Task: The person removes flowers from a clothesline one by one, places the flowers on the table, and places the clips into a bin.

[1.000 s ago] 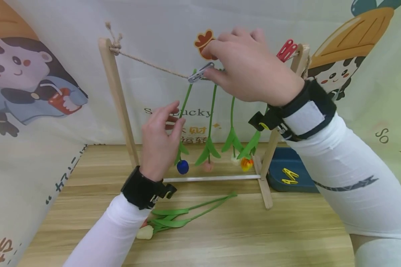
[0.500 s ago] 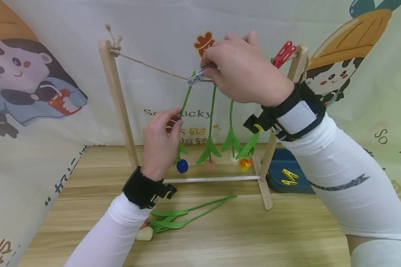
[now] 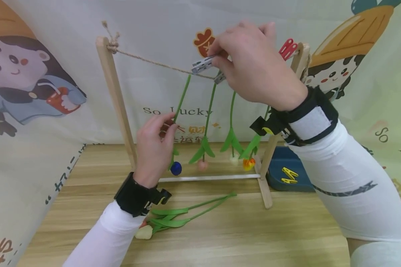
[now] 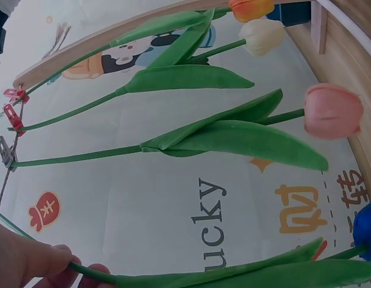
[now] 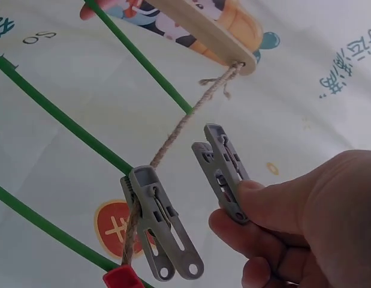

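My left hand [image 3: 153, 144] pinches the green stem [image 4: 92, 273] of a blue artificial tulip [image 3: 176, 168], flower head down. That stem's top end reaches the twine rope [image 5: 179, 129]. My right hand [image 3: 254, 66] pinches a grey clothespin [image 5: 224, 171] between thumb and fingers; it is apart from the rope in the right wrist view. Another grey clothespin [image 5: 158, 222] clips a pink tulip [image 4: 333, 111] to the rope. Farther right a white tulip [image 4: 263, 37] and an orange tulip [image 4: 252, 8] hang upside down by red clothespins [image 4: 14, 117].
The rope spans two wooden posts [image 3: 115, 96], with a white bar [image 3: 210, 178] low between them. A blue tray [image 3: 287, 154] with yellow clothespins [image 3: 289, 175] stands at the right. Loose tulips, one white [image 3: 143, 232], lie on the table [image 3: 237, 237] in front.
The grey clothespin in my right hand has come off the rope and risen slightly. My left hand has closed on the blue tulip's stem and shifted it a little left.
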A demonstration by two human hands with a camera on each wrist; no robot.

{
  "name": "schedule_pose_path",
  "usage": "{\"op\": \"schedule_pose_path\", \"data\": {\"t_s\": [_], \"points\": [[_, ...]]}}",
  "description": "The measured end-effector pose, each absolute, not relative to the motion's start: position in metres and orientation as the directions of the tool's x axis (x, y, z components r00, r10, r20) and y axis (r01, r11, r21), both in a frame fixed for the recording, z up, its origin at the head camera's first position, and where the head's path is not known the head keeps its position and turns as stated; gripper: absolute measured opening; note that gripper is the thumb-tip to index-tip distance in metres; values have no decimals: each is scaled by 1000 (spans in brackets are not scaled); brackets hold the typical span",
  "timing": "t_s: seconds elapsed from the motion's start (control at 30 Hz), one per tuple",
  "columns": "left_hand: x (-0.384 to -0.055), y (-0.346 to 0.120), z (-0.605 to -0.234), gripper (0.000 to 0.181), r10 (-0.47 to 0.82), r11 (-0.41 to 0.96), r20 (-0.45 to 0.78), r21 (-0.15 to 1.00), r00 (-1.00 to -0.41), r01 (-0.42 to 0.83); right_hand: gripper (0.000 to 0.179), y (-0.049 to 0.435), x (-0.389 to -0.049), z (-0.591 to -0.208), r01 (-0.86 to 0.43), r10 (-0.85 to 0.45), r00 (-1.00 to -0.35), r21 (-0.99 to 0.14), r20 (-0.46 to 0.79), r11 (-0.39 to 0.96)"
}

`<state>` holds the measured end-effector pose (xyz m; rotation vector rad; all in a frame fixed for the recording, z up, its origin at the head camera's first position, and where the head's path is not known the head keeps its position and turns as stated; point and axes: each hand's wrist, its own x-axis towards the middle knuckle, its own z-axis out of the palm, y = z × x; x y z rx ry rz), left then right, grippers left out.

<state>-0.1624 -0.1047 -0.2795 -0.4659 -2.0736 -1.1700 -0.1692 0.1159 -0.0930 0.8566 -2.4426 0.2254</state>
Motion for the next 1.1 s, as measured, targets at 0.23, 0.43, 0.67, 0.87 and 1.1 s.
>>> {"op": "schedule_pose_path", "data": {"t_s": [0.23,0.43,0.67,0.87,1.1], "points": [[-148,-114,-287,28,-22,560,728,577,-685,595,25,129,-154,-102,-650,-517,-597,8,614,760],[-133,-120,-296,27,32,611,748,510,-663,605,25,146,-136,-121,-690,-521,-557,-12,646,724],[-117,-118,-316,27,110,674,751,425,-651,604,28,177,-115,-154,-716,-493,-561,-91,665,693],[-107,-110,-344,24,206,723,737,328,-644,608,31,210,-106,-185,-715,-448,-592,-179,670,676],[-99,-96,-376,27,351,751,675,212,-649,625,35,253,-102,-212,-599,-300,-679,-270,670,754]]}}
